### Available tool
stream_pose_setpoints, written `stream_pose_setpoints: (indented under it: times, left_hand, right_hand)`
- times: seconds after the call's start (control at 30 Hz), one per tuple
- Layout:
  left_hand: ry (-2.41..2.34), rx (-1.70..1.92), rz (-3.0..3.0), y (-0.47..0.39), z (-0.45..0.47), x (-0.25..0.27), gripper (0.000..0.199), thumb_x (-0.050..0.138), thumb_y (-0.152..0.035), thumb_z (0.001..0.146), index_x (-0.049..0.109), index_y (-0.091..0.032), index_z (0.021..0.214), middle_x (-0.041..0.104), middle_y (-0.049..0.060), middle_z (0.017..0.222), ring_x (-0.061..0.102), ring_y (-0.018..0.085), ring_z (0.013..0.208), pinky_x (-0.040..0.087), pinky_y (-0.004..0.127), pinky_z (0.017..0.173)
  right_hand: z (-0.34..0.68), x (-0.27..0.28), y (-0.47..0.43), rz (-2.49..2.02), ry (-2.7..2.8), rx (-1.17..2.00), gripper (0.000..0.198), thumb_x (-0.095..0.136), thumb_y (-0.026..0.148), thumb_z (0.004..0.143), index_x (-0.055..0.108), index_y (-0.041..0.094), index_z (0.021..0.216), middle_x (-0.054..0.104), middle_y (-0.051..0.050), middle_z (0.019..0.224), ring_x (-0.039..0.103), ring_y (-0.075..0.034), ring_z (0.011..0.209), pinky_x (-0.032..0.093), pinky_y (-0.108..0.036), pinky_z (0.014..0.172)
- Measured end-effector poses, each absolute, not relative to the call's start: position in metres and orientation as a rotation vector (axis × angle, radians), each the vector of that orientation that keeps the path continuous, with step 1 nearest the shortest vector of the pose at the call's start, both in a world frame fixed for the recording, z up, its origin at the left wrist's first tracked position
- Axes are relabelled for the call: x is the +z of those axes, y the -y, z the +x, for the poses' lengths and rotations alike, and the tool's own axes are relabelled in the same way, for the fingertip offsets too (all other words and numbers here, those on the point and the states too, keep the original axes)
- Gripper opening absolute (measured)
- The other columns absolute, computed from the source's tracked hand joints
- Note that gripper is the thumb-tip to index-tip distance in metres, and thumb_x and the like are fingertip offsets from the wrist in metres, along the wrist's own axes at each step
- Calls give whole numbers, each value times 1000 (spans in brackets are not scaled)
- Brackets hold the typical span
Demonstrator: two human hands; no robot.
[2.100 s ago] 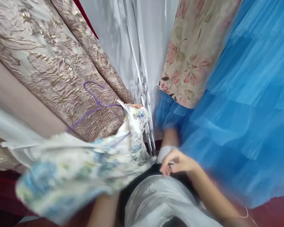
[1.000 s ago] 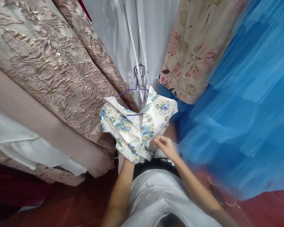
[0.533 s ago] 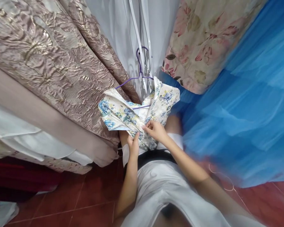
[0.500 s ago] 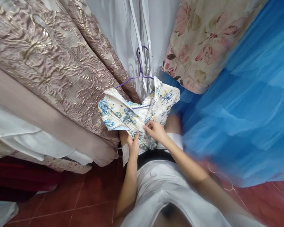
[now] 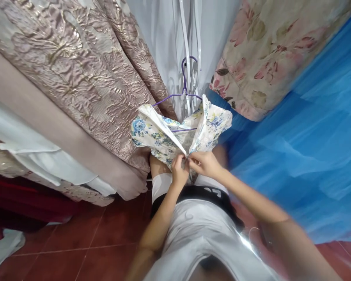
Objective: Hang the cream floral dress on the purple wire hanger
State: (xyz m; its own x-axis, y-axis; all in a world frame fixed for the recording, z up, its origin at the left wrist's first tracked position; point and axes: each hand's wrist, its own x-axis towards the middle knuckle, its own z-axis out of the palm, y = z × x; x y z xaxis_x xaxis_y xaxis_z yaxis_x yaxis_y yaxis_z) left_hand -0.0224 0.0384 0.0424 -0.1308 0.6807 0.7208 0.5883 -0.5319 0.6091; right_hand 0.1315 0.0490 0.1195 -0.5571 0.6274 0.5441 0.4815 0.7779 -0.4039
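Note:
A white floral dress [image 5: 163, 136] with blue flowers hangs on a purple hanger [image 5: 185, 84] in front of my lap; whether it is a dress or a blouse is hard to tell, since its lower part bunches between my legs. My left hand [image 5: 179, 171] pinches the left edge of its front opening. My right hand [image 5: 206, 163] pinches the opposite edge, fingertips touching or almost touching those of the left. Above the fingers the front spreads in a V, and a white inner edge shows. What exactly lies between the fingertips is hidden.
Pink-gold brocade cloth [image 5: 76, 58] hangs at the left, with white cloth [image 5: 41, 152] beside it. Blue tulle [image 5: 295, 156] and a pink floral fabric [image 5: 260, 58] hang at the right. White straps [image 5: 187, 39] dangle behind the hanger. Red tiles [image 5: 111, 230] cover the floor.
My left hand has moved up and right to meet my right hand at the front opening. The neckline edges have turned outward into a clearer V. The view has shifted slightly.

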Motion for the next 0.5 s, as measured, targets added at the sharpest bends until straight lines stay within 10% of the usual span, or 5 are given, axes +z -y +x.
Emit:
stream_pose_setpoints:
  times: [0.5]
  left_hand:
    - [-1309, 1391, 2025, 4, -14, 39, 24, 59, -23, 93, 49, -22, 71, 55, 0, 68, 56, 15, 63, 46, 27, 63]
  right_hand:
    - [130, 253, -164, -502, 2281, -509, 26, 39, 26, 103, 59, 16, 90, 54, -2, 77, 54, -14, 71, 39, -28, 69]
